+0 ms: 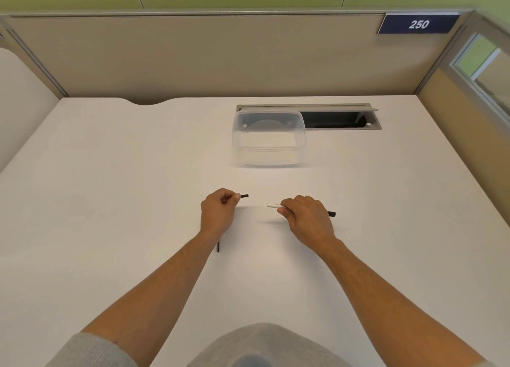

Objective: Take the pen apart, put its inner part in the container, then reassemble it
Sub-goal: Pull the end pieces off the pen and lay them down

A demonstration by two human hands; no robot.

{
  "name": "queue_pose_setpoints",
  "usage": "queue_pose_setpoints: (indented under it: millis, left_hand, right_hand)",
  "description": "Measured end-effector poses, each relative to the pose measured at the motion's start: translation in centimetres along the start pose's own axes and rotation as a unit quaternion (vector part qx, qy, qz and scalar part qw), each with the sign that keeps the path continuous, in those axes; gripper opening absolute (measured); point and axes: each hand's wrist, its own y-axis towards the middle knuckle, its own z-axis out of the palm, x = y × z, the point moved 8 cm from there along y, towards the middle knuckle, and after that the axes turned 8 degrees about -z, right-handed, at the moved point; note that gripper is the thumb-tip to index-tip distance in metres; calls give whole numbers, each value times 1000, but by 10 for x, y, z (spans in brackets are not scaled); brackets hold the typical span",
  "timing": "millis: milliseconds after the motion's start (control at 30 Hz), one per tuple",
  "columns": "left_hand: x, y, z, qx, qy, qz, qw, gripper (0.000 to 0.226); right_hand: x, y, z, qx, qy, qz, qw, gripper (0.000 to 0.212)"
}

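Observation:
My left hand (218, 214) is closed around a small black pen piece (244, 196) whose end sticks out to the right of my fingers. My right hand (306, 220) grips the pen body (274, 206): its white end points left and its black end (332, 214) shows past my knuckles on the right. The two pieces are apart, with a gap between them. Another thin black piece (218, 246) lies on the table beside my left wrist, partly hidden. A clear plastic container (269, 140) stands open farther back, near the middle.
A white desk (110, 187) is ringed by beige partition walls. Behind the container a cable hatch (339, 118) lies open in the desk top. A blue sign reading 250 (418, 24) hangs at the top right. My grey sleeves show at the bottom.

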Motion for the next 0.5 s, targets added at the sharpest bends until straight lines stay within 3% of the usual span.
queue_pose_setpoints:
  millis: [233, 500]
  left_hand:
    - [12, 7, -17, -78, 57, 9, 995, 10]
    - [11, 12, -3, -72, 242, 45, 967, 13]
  right_hand:
    - [-1, -1, 7, 1, 1, 4, 1000, 21]
    - [-4, -2, 10, 0, 2, 9, 1000, 21]
